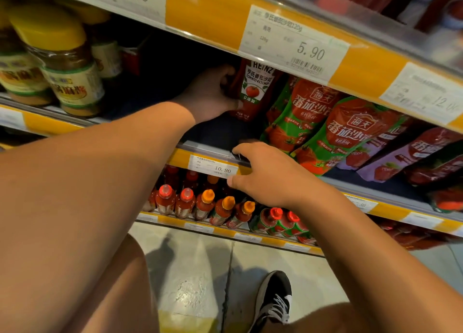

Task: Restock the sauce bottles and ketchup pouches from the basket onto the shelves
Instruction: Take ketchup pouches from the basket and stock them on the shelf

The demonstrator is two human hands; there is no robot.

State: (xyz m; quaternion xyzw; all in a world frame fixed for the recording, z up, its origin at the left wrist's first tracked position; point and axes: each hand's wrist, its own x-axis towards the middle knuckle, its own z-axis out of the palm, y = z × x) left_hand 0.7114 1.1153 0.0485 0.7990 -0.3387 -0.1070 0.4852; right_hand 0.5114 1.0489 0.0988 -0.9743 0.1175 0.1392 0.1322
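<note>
One Heinz ketchup pouch (pixel 255 87) stands upright, long axis vertical, at frame centre on the middle shelf (pixel 208 148), just left of the leaning green-and-red pouches (pixel 308 115). Left hand (pixel 213 94) grips its left edge, fingers curled round it; right hand (pixel 263 175), nearer the camera, rests loosely spread on the shelf's front rail, holding nothing

You see a red Heinz pouch (pixel 255 89) with a white label, red-and-green pouches (pixel 348 135), purple strawberry-printed packs (pixel 400 155), red bottles (pixel 175 202) capped red or orange, yellow-lidded brown jars (pixel 62 57), orange-and-white shelf strips (pixel 208 9) and a black shoe (pixel 274 300) with white laces.
</note>
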